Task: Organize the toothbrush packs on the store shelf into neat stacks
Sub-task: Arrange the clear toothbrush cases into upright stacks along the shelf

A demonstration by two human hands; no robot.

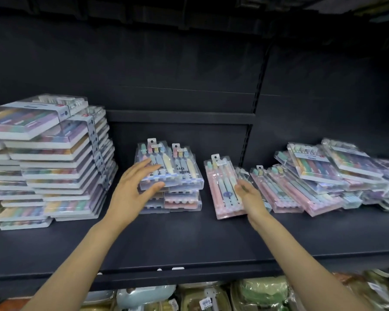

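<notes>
Two short stacks of clear toothbrush packs [184,173] stand side by side at the shelf's middle. My left hand [135,187] rests on the front left corner of the left stack's top pack, fingers spread, thumb against its front edge. A pink toothbrush pack [222,187] lies flat to the right of these stacks. My right hand [248,196] lies on its right edge with fingers curled over it. Further right, a loose, overlapping heap of toothbrush packs [319,176] spreads toward the shelf's right end.
Tall stacks of wide multicolour packs [54,158] fill the left end of the dark shelf [189,239]. A shelf upright [247,135] runs behind the pink pack. Packaged goods [256,292] sit on the lower shelf below the front edge.
</notes>
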